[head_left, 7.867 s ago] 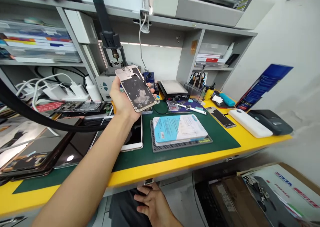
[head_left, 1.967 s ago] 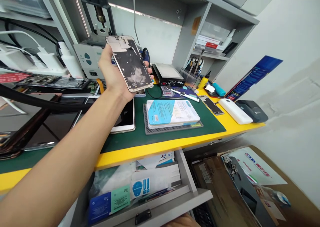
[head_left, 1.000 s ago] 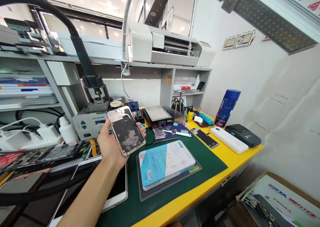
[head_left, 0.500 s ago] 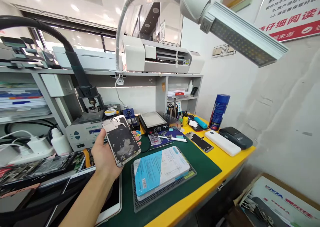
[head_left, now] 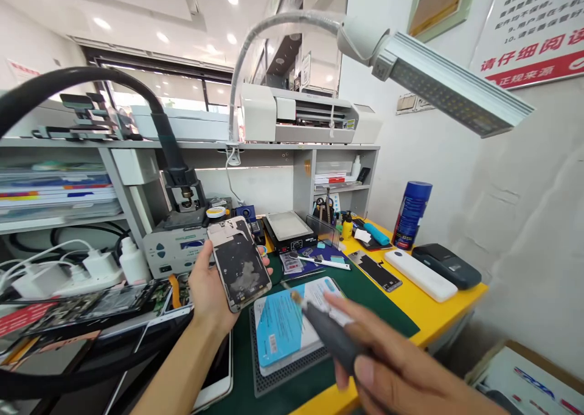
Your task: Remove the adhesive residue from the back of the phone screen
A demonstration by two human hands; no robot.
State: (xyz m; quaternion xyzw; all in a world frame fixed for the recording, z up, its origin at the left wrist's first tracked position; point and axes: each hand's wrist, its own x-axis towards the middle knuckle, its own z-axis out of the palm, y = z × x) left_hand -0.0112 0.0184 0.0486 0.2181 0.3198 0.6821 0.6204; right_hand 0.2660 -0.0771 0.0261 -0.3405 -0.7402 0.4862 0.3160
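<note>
My left hand (head_left: 211, 290) holds a phone screen assembly (head_left: 240, 263) tilted up above the bench, its inner side facing me. That side is black with grey smudges and a silvery strip at the top. In my right hand (head_left: 387, 366) is a soldering iron (head_left: 335, 336) with a dark handle and a brass-coloured collar. Its thin tip is blurred and points left toward the screen assembly, apart from it. Below them lies a blue-and-white flat package (head_left: 278, 327) on a grey perforated mat (head_left: 262, 383).
A gooseneck lamp (head_left: 451, 80) hangs overhead at right. A hot plate (head_left: 289, 232) stands at the back, with a white brush (head_left: 323, 261) before it. On the yellow table edge (head_left: 429, 311) sit a white power bank (head_left: 420, 275) and a blue spray can (head_left: 412, 214). A tablet (head_left: 214, 381) lies at left.
My right hand has come into view from the lower right with the soldering iron. My left hand still holds the screen assembly; the whole view has shifted slightly.
</note>
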